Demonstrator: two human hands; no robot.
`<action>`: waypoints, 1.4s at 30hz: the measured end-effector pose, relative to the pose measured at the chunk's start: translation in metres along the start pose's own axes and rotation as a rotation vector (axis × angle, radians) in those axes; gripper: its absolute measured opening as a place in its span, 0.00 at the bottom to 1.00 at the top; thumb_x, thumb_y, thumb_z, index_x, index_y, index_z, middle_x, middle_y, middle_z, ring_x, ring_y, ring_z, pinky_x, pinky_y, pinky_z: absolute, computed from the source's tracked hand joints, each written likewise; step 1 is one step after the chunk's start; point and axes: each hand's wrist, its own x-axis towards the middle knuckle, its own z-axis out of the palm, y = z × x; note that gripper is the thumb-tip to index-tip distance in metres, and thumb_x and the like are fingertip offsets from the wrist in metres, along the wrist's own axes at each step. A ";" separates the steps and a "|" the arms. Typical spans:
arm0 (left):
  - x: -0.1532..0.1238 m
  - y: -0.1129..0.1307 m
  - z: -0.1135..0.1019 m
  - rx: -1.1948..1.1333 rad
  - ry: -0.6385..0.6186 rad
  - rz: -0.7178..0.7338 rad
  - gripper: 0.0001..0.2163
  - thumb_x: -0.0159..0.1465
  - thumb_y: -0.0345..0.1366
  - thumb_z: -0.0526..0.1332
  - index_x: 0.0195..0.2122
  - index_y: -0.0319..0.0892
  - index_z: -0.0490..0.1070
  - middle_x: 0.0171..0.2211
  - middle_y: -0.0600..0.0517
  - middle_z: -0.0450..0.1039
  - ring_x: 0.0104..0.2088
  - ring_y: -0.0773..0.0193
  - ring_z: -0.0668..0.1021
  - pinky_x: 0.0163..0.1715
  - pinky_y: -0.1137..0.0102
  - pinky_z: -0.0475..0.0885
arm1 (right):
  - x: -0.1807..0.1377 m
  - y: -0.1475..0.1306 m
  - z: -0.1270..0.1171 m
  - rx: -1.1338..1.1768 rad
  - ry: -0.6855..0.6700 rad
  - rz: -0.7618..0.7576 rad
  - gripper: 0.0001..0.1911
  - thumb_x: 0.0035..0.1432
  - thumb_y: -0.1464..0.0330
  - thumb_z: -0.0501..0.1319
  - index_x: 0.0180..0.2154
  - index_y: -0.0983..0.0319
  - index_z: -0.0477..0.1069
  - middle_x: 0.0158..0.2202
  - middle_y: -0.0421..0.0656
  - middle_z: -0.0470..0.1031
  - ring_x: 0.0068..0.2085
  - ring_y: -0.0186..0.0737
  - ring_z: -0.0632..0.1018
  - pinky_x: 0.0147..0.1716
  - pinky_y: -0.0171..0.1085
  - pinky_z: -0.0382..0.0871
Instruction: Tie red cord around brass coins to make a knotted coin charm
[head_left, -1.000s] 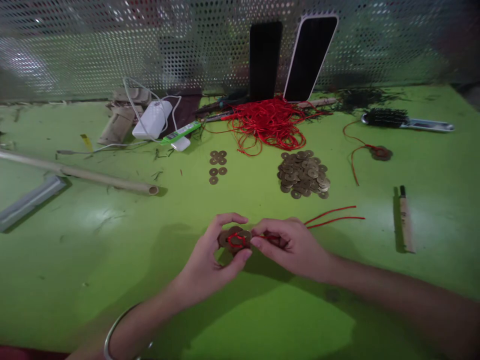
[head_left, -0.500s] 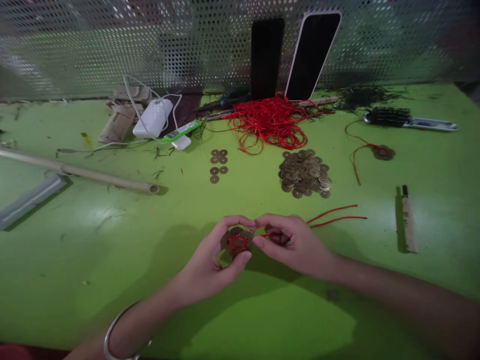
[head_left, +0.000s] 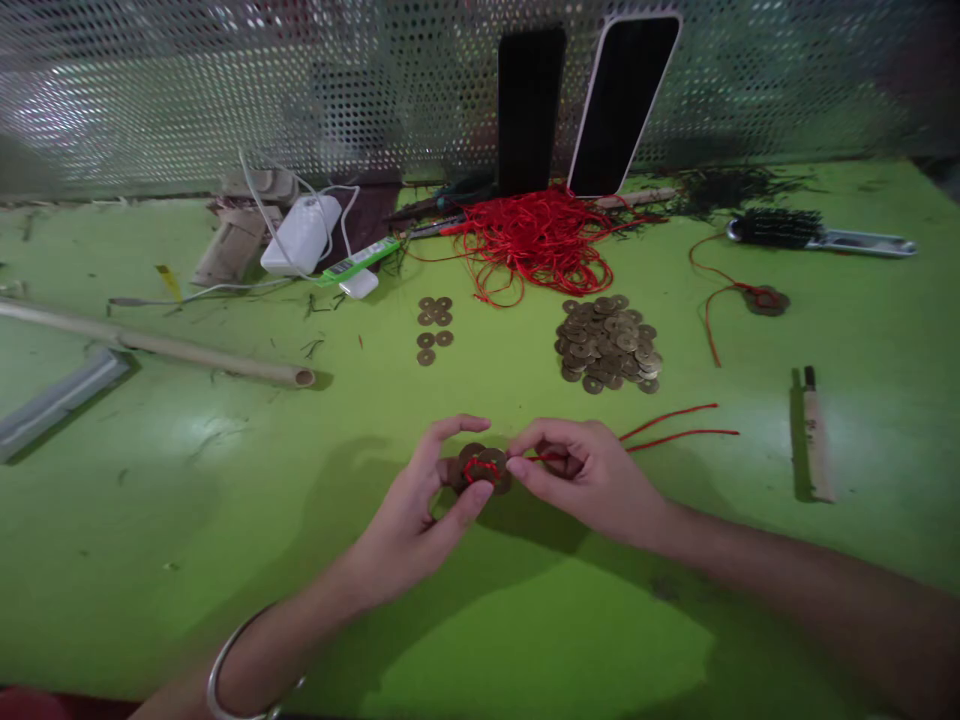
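In the head view, the left hand (head_left: pixel 420 515) holds a flower-like cluster of round bronze-coloured coins laced with red cord (head_left: pixel 474 460), thumb over its near edge, index finger lifted clear. At the cluster's three o'clock, the right hand (head_left: pixel 581 470) pinches thin red cord (head_left: pixel 541 458) between thumb and index finger. From the cluster, a heap of loose bronze-coloured coins (head_left: pixel 607 345) lies between one and two o'clock.
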 end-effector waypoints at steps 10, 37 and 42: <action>0.003 0.007 0.002 -0.003 -0.068 -0.001 0.23 0.63 0.27 0.55 0.58 0.42 0.49 0.24 0.55 0.67 0.22 0.70 0.74 0.19 0.80 0.71 | 0.000 0.005 -0.001 0.018 0.003 0.004 0.08 0.55 0.65 0.62 0.33 0.63 0.71 0.19 0.35 0.62 0.20 0.28 0.59 0.17 0.29 0.48; -0.002 -0.004 0.000 -0.100 0.070 -0.083 0.13 0.66 0.30 0.52 0.51 0.47 0.57 0.29 0.53 0.72 0.30 0.67 0.76 0.28 0.73 0.74 | 0.003 0.006 -0.003 -0.003 0.089 -0.013 0.10 0.58 0.62 0.59 0.34 0.63 0.71 0.21 0.36 0.63 0.20 0.28 0.60 0.17 0.28 0.51; -0.002 -0.007 0.000 -0.038 0.129 -0.013 0.14 0.65 0.29 0.55 0.51 0.49 0.58 0.26 0.55 0.70 0.24 0.70 0.74 0.18 0.79 0.68 | 0.003 0.006 -0.004 -0.010 0.111 -0.022 0.10 0.58 0.63 0.59 0.33 0.63 0.71 0.20 0.36 0.62 0.20 0.27 0.60 0.17 0.28 0.50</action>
